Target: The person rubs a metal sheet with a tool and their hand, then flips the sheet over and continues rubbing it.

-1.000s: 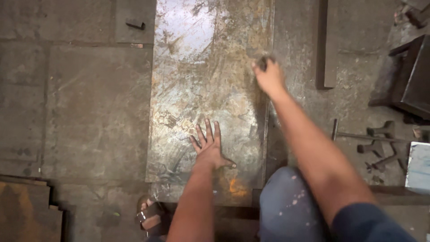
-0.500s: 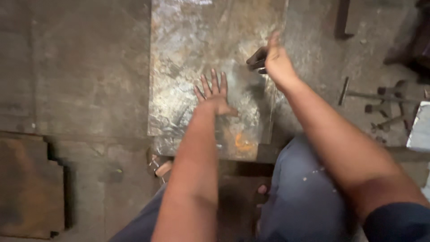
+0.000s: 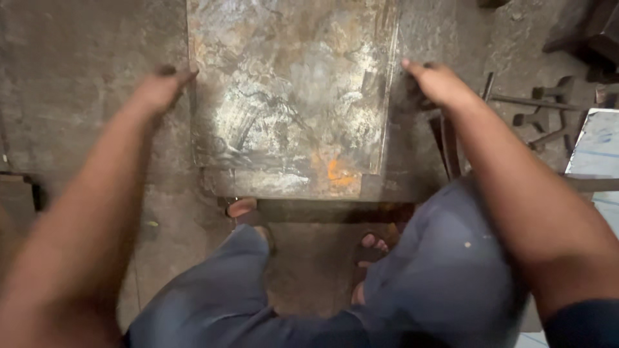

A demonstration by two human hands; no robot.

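Observation:
A rusty, scratched metal sheet [image 3: 290,103] lies flat on the concrete floor in front of my knees, with an orange patch near its front edge. My left hand [image 3: 158,90] is at the sheet's left edge, fingers curled onto it. At the right edge my right hand [image 3: 438,84] reaches over, its fingertips on the rim and a dark shape under its palm. Both arms are blurred. I am squatting, and my feet in sandals [image 3: 248,212] sit just below the sheet.
Metal rods and clamp-like steel parts [image 3: 535,109] lie on the floor at the right. A pale blue-white panel [image 3: 596,145] sits at the right edge. A dark bar [image 3: 448,145] lies beside my right knee, and a dark slab [image 3: 16,193] is at the far left.
My left hand left the middle of the sheet and went to its left edge. My right hand dropped to the right edge. The view has moved closer to the sheet.

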